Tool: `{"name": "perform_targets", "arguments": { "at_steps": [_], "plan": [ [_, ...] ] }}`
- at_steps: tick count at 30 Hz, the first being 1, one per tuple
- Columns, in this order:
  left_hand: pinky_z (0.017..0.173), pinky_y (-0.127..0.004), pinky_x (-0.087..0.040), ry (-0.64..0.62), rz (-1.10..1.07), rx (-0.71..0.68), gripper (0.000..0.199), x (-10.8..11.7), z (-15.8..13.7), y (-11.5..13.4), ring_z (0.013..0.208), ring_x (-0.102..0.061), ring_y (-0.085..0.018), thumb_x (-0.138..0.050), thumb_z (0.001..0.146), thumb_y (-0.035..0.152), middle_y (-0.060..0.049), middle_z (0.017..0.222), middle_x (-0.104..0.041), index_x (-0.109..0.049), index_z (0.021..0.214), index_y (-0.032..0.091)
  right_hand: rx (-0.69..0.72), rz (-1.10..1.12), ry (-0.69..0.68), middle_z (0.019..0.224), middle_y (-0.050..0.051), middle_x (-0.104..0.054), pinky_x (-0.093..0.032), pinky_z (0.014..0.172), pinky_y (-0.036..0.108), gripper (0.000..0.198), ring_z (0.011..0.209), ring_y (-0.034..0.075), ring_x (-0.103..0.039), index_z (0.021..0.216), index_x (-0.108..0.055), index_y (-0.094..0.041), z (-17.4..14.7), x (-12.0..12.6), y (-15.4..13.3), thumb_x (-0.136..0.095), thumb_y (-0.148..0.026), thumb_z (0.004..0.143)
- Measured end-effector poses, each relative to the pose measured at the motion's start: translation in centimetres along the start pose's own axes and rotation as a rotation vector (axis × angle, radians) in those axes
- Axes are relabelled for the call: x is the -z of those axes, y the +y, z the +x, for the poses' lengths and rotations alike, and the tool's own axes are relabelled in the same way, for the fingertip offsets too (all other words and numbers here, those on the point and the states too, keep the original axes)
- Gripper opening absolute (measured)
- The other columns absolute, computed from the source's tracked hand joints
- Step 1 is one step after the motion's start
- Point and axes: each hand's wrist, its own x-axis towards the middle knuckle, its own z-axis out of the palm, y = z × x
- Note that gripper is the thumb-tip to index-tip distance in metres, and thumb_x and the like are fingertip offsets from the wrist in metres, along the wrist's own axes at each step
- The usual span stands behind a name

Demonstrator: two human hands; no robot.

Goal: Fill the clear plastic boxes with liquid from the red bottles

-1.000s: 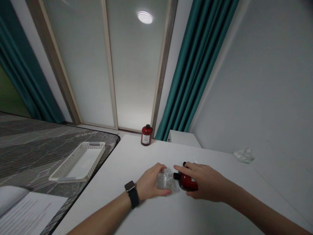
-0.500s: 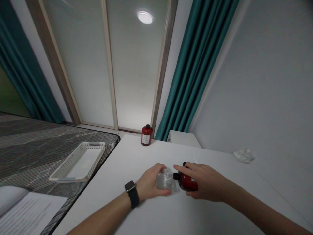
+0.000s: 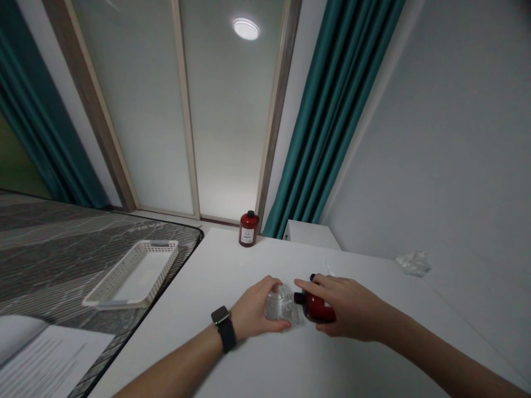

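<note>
My left hand [image 3: 259, 309], with a dark watch on its wrist, curls its thumb and fingers around a clear see-through container [image 3: 282, 305]. My right hand [image 3: 348, 307] is closed around a dark red bottle [image 3: 318, 310], which lies tilted on its side. The bottle's black neck end points left, at the clear container's right side; whether liquid flows is too small to tell. Behind my right fingers a small black piece [image 3: 313, 277] shows, mostly hidden. A second red bottle [image 3: 249, 231] with a black cap and white label stands upright at the table's far edge.
The white table [image 3: 199, 298] spans the middle. A crumpled clear plastic bag [image 3: 414, 263] lies at its right edge by the wall. On the dark bed-like surface at left sit a white basket [image 3: 93, 298] and an open booklet [image 3: 58, 359]. A white cabinet [image 3: 313, 234] stands beyond.
</note>
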Motion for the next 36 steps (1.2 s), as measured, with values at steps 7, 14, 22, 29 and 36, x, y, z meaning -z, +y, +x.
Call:
{"name": "perform_targets", "arguments": {
  "at_steps": [7, 14, 22, 29, 36],
  "plan": [
    [0.085, -0.037, -0.050, -0.006, 0.004, -0.002, 0.065, -0.03, 0.02, -0.12, 0.099, -0.063, -0.026, -0.086, 0.064, 0.030, -0.006, 0.109, -0.062, -0.050, 0.117, 0.021, -0.012, -0.008, -0.013, 0.116, 0.010, -0.064, -0.046, 0.078, 0.040, 0.084, 0.096, 0.031, -0.065, 0.147, -0.041, -0.031, -0.06, 0.21, -0.13, -0.073, -0.026, 0.070],
    [0.087, -0.037, -0.050, 0.002, 0.002, -0.007, 0.065, -0.08, -0.01, -0.12, 0.099, -0.063, -0.026, -0.085, 0.064, 0.030, -0.005, 0.109, -0.062, -0.049, 0.118, 0.022, -0.003, -0.002, -0.013, 0.116, 0.011, -0.064, -0.047, 0.078, 0.041, 0.083, 0.097, 0.031, -0.065, 0.147, -0.041, -0.031, -0.07, 0.05, 0.03, -0.072, -0.028, 0.070],
    [0.087, -0.036, -0.050, 0.000, 0.007, -0.001, 0.065, -0.07, -0.03, -0.12, 0.098, -0.062, -0.025, -0.084, 0.064, 0.031, -0.005, 0.109, -0.062, -0.049, 0.118, 0.022, -0.005, -0.029, -0.022, 0.116, 0.011, -0.064, -0.046, 0.077, 0.041, 0.084, 0.097, 0.033, -0.066, 0.147, -0.040, -0.031, 0.05, 0.24, -0.10, -0.073, -0.026, 0.070],
    [0.086, -0.037, -0.050, 0.002, 0.007, -0.011, 0.065, -0.09, -0.04, -0.13, 0.100, -0.063, -0.026, -0.084, 0.065, 0.031, -0.006, 0.110, -0.062, -0.048, 0.118, 0.021, -0.006, -0.035, -0.017, 0.117, 0.010, -0.063, -0.046, 0.078, 0.040, 0.083, 0.096, 0.031, -0.065, 0.147, -0.040, -0.033, -0.01, 0.17, -0.04, -0.072, -0.027, 0.071],
    [0.086, -0.037, -0.050, -0.007, 0.010, -0.014, 0.066, -0.07, 0.04, -0.33, 0.099, -0.063, -0.026, -0.086, 0.064, 0.030, -0.006, 0.110, -0.063, -0.049, 0.119, 0.019, -0.006, -0.029, -0.034, 0.117, 0.010, -0.063, -0.047, 0.079, 0.041, 0.084, 0.098, 0.031, -0.065, 0.148, -0.039, -0.032, 0.09, 0.30, -0.06, -0.072, -0.026, 0.071]
  ]
}}
